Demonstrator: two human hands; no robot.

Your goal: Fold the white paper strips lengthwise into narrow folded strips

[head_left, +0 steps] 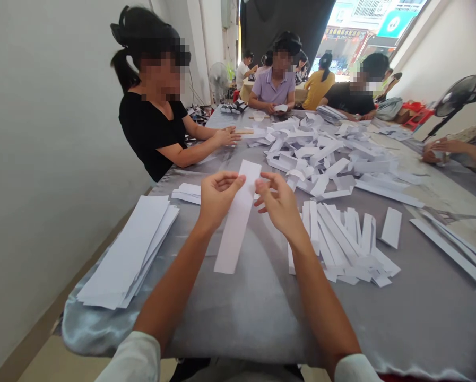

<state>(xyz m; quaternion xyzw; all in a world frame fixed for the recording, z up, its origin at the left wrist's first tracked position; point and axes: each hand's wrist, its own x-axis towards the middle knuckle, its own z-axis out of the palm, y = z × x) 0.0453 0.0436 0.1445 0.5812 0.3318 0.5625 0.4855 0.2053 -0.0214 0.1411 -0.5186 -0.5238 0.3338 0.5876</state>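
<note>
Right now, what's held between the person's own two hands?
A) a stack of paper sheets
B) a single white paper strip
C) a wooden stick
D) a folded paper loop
B. The left hand and right hand hold up a single white paper strip by its upper end, with its length running down between them.

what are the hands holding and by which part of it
A paper strip, held near its far end by its long edges, between the fingers of the left hand and the right hand.
</note>
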